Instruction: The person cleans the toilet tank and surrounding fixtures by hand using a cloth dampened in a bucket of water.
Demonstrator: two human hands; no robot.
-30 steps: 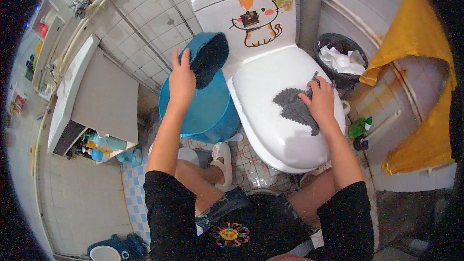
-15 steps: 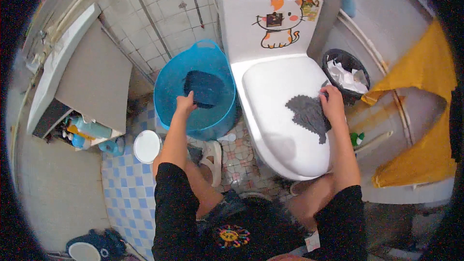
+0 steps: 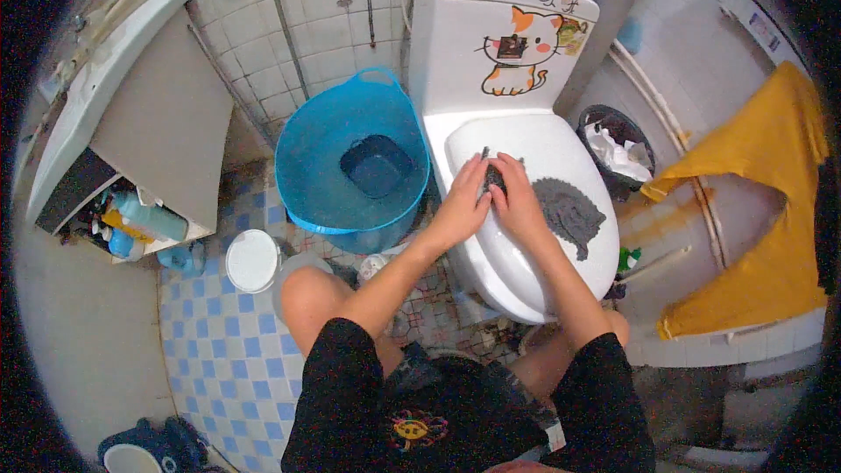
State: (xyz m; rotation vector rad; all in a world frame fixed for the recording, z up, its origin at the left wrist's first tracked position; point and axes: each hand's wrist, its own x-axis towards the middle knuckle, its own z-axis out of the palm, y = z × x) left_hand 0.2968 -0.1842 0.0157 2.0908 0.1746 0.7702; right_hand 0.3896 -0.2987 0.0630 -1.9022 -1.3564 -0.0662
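Over the white toilet lid, my left hand and my right hand meet with fingers curled round a small dark bundle. Most of it is hidden by the fingers, and I cannot make out its exact kind. A crumpled dark grey cloth lies on the lid just right of my right hand. To the left stands a blue tub with a loop handle. Inside it sits a dark blue square basin, with neither hand on it.
A black bin of crumpled paper stands right of the toilet. A yellow cloth hangs at far right. On the left are a cabinet with bottles and a white-lidded bucket on the tiled floor.
My left hand has left the tub and come right over the lid. My right hand has moved left, off the grey cloth's right side, and both now close round the dark bundle.
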